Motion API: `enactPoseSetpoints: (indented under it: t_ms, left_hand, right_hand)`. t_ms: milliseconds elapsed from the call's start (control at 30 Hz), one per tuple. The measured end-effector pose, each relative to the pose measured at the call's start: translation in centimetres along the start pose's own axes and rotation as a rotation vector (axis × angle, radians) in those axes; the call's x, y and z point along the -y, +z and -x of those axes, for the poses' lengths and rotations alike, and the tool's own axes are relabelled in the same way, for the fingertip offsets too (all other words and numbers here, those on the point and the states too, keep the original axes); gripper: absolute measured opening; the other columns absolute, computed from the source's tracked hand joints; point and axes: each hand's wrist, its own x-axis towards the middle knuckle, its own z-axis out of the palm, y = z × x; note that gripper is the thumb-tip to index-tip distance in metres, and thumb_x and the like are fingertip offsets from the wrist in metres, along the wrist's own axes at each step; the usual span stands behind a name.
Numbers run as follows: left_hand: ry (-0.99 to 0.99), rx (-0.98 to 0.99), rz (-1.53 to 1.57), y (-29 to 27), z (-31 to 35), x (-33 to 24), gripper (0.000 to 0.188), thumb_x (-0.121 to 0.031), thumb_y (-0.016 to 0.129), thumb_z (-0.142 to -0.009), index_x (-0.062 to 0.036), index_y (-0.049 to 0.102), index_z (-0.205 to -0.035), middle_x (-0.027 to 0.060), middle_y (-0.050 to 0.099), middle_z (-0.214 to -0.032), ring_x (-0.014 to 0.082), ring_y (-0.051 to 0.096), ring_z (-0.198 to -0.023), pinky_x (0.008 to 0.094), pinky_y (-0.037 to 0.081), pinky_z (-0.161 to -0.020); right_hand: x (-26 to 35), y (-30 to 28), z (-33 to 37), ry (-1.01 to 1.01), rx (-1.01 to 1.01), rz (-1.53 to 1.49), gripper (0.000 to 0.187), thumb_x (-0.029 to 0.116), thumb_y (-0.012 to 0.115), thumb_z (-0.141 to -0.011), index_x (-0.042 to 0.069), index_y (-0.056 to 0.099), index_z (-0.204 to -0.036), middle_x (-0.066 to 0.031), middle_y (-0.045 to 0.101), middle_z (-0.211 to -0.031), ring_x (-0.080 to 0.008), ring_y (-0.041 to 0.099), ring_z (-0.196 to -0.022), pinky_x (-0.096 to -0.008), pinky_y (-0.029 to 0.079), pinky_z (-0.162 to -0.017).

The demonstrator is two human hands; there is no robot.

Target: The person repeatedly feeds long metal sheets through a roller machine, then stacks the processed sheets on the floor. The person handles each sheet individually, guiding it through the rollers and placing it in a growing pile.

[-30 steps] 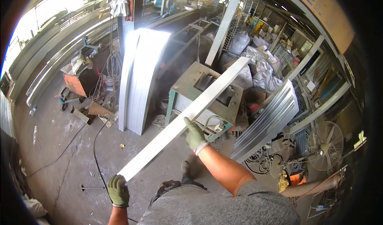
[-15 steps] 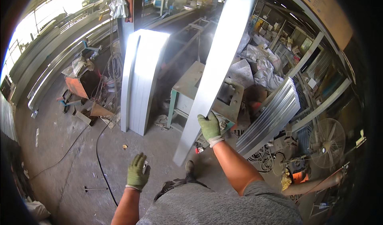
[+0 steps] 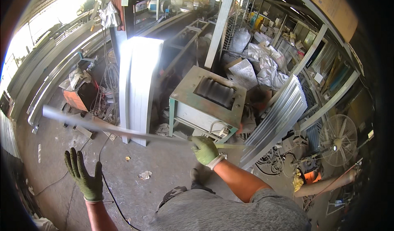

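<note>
A long, pale metal profile (image 3: 119, 131) lies across the view, seen nearly edge-on and smeared by motion at its left end. My right hand (image 3: 204, 151), in a green work glove, is closed on it near the middle; the part beyond the hand runs thinly to the right. My left hand (image 3: 85, 177), also gloved in green, is raised with fingers spread, below the profile's left end and apart from it. Past the profile stands an upright bundle of shiny metal profiles (image 3: 141, 87). To its right is a machine table (image 3: 184, 85) with dark rollers in its top.
Corrugated metal sheets (image 3: 283, 116) lean at the right, near a standing fan (image 3: 335, 143). A black cable (image 3: 113, 194) crosses the floor by my left hand. Long profiles (image 3: 53, 46) are stacked at the far left. Several pale sacks (image 3: 266, 63) lie behind the machine.
The metal profile has swung from standing upright, slanting up to the right, to lying across toward the left. My left hand has moved left with fingers spread wider. My right hand has shifted slightly left.
</note>
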Motion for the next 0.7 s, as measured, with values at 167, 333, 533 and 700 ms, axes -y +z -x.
enactPoseSetpoints:
  t_ms: [167, 333, 533, 700]
  left_hand:
    - [-0.065, 0.588, -0.064, 1.4, 5.9, 2.5, 0.121, -0.037, 0.103, -0.055, -0.0095, 0.048, -0.160, 0.0165, 0.052, -0.166, 0.0419, 0.042, -0.158, 0.0598, 0.025, -0.134]
    - [-0.289, 1.002, -0.010, 1.6, 15.5, 2.6, 0.111, -0.038, 0.101, -0.060, -0.0095, 0.052, -0.155, 0.0176, 0.061, -0.153, 0.0424, 0.058, -0.136, 0.0543, 0.047, -0.112]
    - [-0.307, 1.157, 0.332, 3.6, 24.8, -4.2, 0.033, -0.025, 0.083, -0.081, -0.0119, 0.076, -0.111, 0.0166, 0.075, -0.122, 0.0454, 0.071, -0.103, 0.0547, 0.058, -0.090]
    - [-0.704, 1.407, 0.295, 6.2, 26.4, -11.9, 0.049, -0.022, 0.070, -0.091, -0.0138, 0.062, -0.138, 0.0288, 0.076, -0.113, 0.0512, 0.072, -0.107, 0.0588, 0.058, -0.091]
  right_hand:
    - [-1.9, 0.6, 0.2, -0.196, 0.192, 0.025, 0.034, 0.007, 0.075, -0.083, 0.009, 0.077, -0.117, -0.0137, 0.079, -0.112, -0.0377, 0.074, -0.107, -0.0501, 0.058, -0.095]
    - [-5.3, 1.5, -0.8, -0.378, 0.339, 0.047, 0.032, 0.011, 0.072, -0.084, 0.012, 0.078, -0.115, -0.0077, 0.079, -0.115, -0.0316, 0.073, -0.111, -0.0481, 0.055, -0.102]
    - [-10.8, 2.2, -3.2, -0.510, 0.585, 0.073, 0.035, 0.013, 0.070, -0.086, 0.013, 0.080, -0.119, -0.0050, 0.079, -0.120, -0.0286, 0.071, -0.116, -0.0466, 0.052, -0.106]
    - [-17.5, 2.3, -5.6, -0.531, 0.670, 0.088, 0.032, 0.015, 0.072, -0.082, 0.015, 0.079, -0.114, -0.0064, 0.079, -0.114, -0.0316, 0.070, -0.113, -0.0478, 0.051, -0.107]
